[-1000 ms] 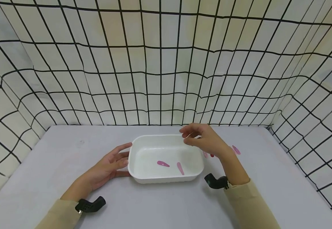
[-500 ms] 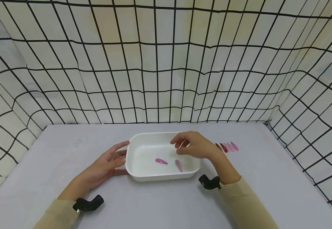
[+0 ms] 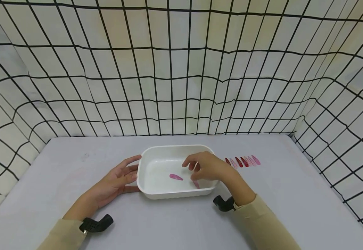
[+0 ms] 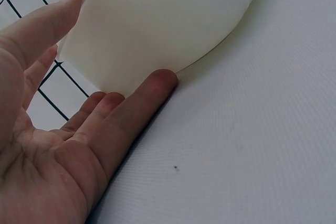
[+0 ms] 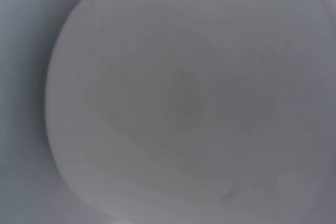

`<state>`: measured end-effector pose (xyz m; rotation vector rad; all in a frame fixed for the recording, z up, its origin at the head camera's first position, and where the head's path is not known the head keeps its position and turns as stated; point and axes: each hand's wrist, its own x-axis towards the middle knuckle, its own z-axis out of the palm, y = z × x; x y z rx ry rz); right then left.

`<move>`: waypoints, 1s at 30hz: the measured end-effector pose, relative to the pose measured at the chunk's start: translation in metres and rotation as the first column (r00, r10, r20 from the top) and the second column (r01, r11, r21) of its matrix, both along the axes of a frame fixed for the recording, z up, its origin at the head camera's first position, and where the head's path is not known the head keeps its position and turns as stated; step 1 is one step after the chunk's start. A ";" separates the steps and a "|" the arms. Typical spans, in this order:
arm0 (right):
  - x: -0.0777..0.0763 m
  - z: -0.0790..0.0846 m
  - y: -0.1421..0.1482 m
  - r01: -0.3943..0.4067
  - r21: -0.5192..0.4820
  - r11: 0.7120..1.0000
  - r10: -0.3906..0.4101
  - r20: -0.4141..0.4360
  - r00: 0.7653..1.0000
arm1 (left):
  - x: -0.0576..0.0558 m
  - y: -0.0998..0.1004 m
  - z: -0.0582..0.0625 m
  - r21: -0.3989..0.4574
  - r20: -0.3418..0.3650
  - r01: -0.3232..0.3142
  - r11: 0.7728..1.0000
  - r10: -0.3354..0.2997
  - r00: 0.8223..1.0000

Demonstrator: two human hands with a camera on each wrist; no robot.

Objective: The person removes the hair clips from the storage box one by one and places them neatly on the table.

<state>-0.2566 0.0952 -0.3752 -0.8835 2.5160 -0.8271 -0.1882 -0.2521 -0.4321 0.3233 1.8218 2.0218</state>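
Note:
A white plastic tray [image 3: 157, 163] stands on the table. In it lie two pink snap hair clips, one pink clip [image 3: 176, 177] near the middle and another pink clip [image 3: 196, 184] farther right, partly covered by my right hand [image 3: 209, 166]. That hand reaches over the tray's right side with loosely bent fingers, thumb tip at the right clip; whether it touches the clip I cannot tell. My left hand [image 3: 115, 178] rests against the tray's left end. In the left wrist view, its extended fingertips press the tray's outer wall [image 4: 157, 24]. The right wrist view is a blurred white wall, no hand visible.
Right of the tray, several red and pink hair clips [image 3: 246, 161] lie in a slanted row on the white table [image 3: 156, 222]. A black grid net [image 3: 175, 79] over white cloth encloses the back and sides.
My right hand has moved from above the tray's far right corner down and nearer, to the right clip. More of the clip row is uncovered. My left hand stays at the tray.

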 end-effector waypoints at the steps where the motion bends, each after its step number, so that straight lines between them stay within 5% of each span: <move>1: 0.001 -0.001 -0.001 0.001 0.015 1.000 -0.001 -0.009 1.000 | 0.000 0.000 0.000 0.000 0.003 -0.002 1.000 0.002 1.000; 14: 0.008 -0.007 -0.010 0.036 0.174 0.984 -0.026 -0.060 0.998 | 0.000 -0.001 -0.001 0.018 0.006 0.010 1.000 -0.010 1.000; 30: 0.008 -0.014 -0.014 0.014 0.211 0.977 0.006 -0.094 0.996 | 0.001 0.000 0.001 0.011 0.005 0.004 1.000 -0.004 1.000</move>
